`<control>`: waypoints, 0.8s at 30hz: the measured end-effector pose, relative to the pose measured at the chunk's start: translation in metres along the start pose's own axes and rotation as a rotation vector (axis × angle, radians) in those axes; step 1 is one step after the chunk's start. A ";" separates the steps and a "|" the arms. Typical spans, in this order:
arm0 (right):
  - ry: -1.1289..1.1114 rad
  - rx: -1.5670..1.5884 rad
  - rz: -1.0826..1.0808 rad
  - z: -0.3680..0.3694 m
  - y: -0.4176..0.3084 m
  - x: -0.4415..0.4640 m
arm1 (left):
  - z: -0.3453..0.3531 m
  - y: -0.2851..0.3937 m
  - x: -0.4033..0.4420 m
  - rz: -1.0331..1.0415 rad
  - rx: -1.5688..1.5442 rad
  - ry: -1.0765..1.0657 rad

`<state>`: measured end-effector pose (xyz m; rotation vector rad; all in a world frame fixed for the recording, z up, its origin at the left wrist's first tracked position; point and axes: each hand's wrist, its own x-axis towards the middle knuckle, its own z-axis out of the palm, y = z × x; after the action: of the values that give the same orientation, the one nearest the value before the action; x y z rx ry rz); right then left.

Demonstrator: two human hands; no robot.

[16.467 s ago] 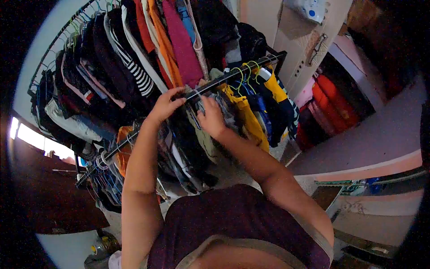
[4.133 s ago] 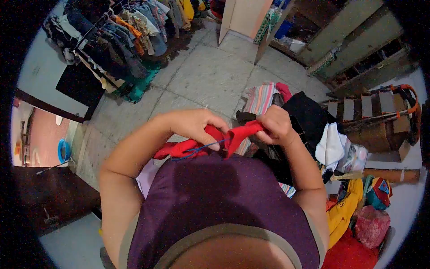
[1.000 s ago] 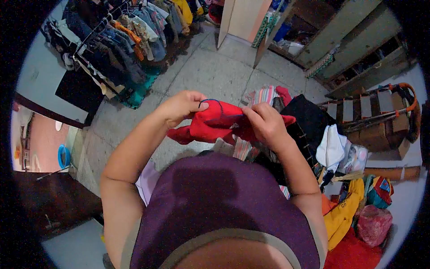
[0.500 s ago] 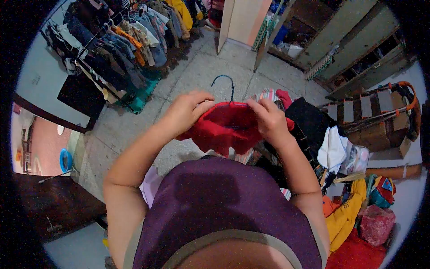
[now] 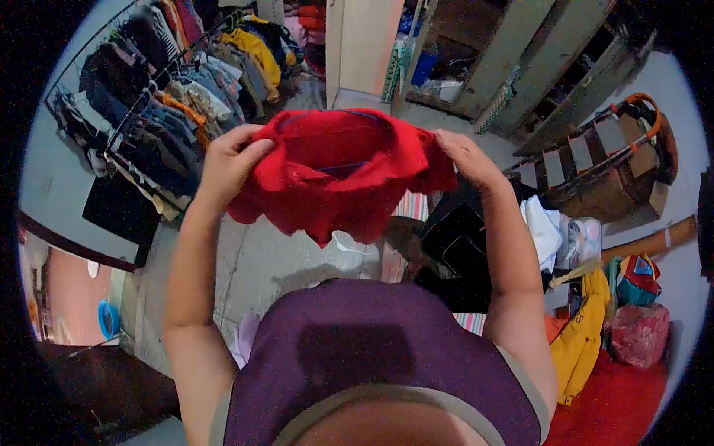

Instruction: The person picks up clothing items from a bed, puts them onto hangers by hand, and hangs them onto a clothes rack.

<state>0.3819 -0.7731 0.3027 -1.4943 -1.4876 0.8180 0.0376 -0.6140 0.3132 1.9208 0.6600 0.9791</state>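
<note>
A red garment (image 5: 327,204) is stretched out in front of my chest, its wide neck opening facing up toward me. My left hand (image 5: 232,162) grips its left shoulder between thumb and fingers. On the other side, my right hand (image 5: 468,157) is closed on the right shoulder edge. Through the neck opening shows part of a thin dark blue hanger (image 5: 342,166). Its hook cannot be made out.
Clothes hang on a rack (image 5: 152,93) at the upper left. Open metal cabinets (image 5: 513,44) stand at the back right. Black clothes (image 5: 457,234) lie below my right hand, with a yellow garment (image 5: 584,334) farther right. A blue basin (image 5: 108,320) is at far left.
My hands have moved apart and outward to the garment's shoulders. The garment has spread wider and come up higher. The hanger's hook, visible before, no longer shows. The view has shifted.
</note>
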 end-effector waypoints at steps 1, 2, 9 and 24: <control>0.001 0.068 0.105 -0.011 0.020 0.000 | -0.008 0.002 0.003 0.021 0.027 0.012; -0.016 0.149 0.112 -0.013 0.021 -0.001 | -0.015 0.003 0.007 0.005 0.016 0.014; 0.168 0.224 -0.006 -0.001 0.011 0.000 | -0.039 -0.004 0.015 0.012 -0.014 0.065; 0.150 -0.506 -0.499 0.040 -0.053 0.049 | -0.045 0.005 0.012 0.002 -0.011 -0.050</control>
<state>0.3269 -0.7233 0.3390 -1.3903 -1.9257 0.0279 0.0066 -0.5871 0.3364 1.9305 0.6226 0.9308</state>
